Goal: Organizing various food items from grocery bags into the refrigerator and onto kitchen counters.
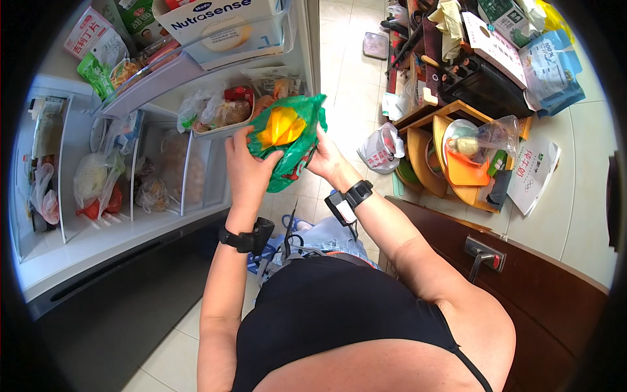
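Note:
Between my two hands is a green plastic bag (289,169), spread at the top. Something yellow (281,128), with a glossy surface, shows inside it; what it is I cannot tell. My left hand (250,164) grips the bag's left side, its thumb and fingers on the plastic. On the opposite side my right hand (327,156) holds the bag from the right, its fingers partly hidden behind it. Just beyond the bag, in the open refrigerator door, a white bin (225,127) holds bagged food and a red package.
Left stands an open refrigerator (147,220) with bagged food between clear dividers. A Nutrasense carton (225,34) sits in a door shelf above. At right are a wooden corner shelf (426,152), a white plastic bag (384,149) on the tiles, and a brown door (539,279) with a metal handle (482,259).

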Demonstrator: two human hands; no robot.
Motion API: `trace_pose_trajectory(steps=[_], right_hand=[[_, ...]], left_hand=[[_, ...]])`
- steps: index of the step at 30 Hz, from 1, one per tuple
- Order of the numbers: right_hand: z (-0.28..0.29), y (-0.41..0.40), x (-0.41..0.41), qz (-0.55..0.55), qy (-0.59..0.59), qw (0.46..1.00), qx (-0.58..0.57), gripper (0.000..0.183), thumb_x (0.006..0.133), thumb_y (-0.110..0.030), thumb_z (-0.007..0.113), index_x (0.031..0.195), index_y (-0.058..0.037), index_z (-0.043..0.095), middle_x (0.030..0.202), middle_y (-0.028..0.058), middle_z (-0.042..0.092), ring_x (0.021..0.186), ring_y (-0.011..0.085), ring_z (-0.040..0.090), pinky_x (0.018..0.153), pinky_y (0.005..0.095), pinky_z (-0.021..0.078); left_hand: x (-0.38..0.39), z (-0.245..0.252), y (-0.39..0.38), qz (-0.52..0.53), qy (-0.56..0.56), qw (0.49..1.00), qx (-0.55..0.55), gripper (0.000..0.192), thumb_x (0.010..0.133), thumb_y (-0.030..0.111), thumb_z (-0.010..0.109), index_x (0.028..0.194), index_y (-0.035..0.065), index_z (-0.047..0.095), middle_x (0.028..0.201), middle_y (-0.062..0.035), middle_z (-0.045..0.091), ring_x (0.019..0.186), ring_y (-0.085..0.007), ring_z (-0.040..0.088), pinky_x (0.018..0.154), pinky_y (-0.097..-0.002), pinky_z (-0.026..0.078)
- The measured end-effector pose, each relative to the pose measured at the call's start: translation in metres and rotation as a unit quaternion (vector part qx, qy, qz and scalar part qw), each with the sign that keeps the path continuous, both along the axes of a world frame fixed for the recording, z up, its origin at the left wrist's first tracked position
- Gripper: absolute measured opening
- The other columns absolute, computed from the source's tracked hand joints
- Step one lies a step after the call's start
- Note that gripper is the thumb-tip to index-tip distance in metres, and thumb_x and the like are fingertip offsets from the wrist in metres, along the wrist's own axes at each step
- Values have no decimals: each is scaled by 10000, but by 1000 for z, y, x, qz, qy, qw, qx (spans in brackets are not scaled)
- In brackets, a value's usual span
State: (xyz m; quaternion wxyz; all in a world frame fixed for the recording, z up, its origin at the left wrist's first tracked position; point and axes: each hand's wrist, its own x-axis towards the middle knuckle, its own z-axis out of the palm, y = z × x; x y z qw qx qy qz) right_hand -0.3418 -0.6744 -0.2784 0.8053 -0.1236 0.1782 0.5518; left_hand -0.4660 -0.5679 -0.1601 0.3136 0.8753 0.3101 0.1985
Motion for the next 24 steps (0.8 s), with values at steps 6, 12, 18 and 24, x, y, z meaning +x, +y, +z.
trace_pose_trajectory(steps=[6,12,18,24], right_hand=[[-23,21,1,-2,-4,1000,21,550,1004,-445,450,1364,-30,465,1346,145,557,1223,318,537,1060,490,426],[-42,43,12,31,-46,997,58,560,1017,-434,427,1383,-11,430,1377,169,525,1235,326,529,1068,493,414],[-30,21,15,-50,8,999,19,665,1016,-549,280,1448,-53,376,1472,140,433,1352,335,398,1151,492,288],[17,2,10,-13,-17,997,75,817,932,-697,309,1464,-81,369,1489,128,410,1362,331,385,1155,526,262]], left_hand=[[-2,-39,18,-80,-64,994,31,445,794,265,778,1126,39,586,890,-81,663,578,-137,581,525,-258,468],[56,-41,50,170,-123,858,-468,354,864,310,729,1063,37,623,760,-13,612,448,-74,459,394,-228,337],[17,-13,52,76,-119,886,-442,285,894,228,710,1098,39,651,696,54,526,433,-31,356,397,-204,240],[-30,13,73,26,-130,866,-483,262,896,180,704,1096,17,658,683,30,583,482,-31,439,424,-193,291]])
